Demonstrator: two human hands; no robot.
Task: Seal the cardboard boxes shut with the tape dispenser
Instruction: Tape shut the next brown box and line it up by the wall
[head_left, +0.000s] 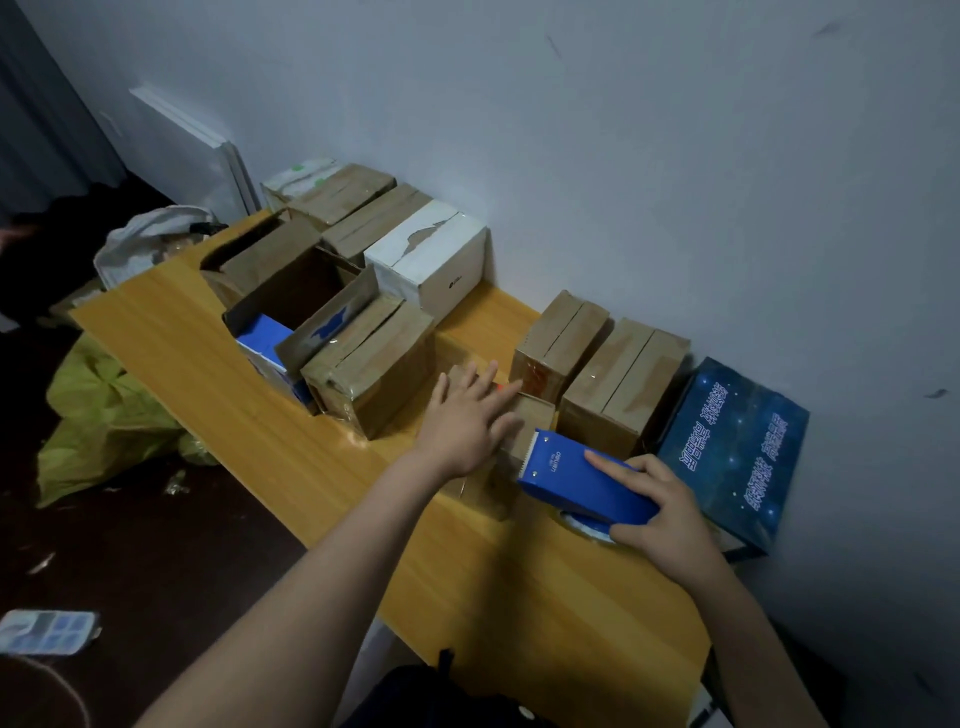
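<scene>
**Forearms in from bottom edge: right hand on dispenser, left flat on small box**

Left hand (467, 415): fingers straight and spread, palm down on top of the small cardboard box (537, 413). Nothing gripped.

Right hand (660, 514): fingers curled round the rear of the blue tape dispenser (576, 478), index finger laid straight along its top. Toothed end points at the small box's right side, right at it; can't tell if it touches. Tape roll (587, 526) pokes out underneath, low over the table (208, 364).

Small box sits mid-table, near the front edge.
- Left of it: closed brown box (374, 364), seam taped.
- Behind that: open box (301, 291), flaps up, blue item inside.
- Right of it: two closed brown boxes (561, 338) (628, 384) side by side, then a dark blue starry box (737, 447) by the wall.
- Back row along the wall: white box (431, 260), with more brown ones further back.

Floor, left: yellow bag (104, 415).
</scene>
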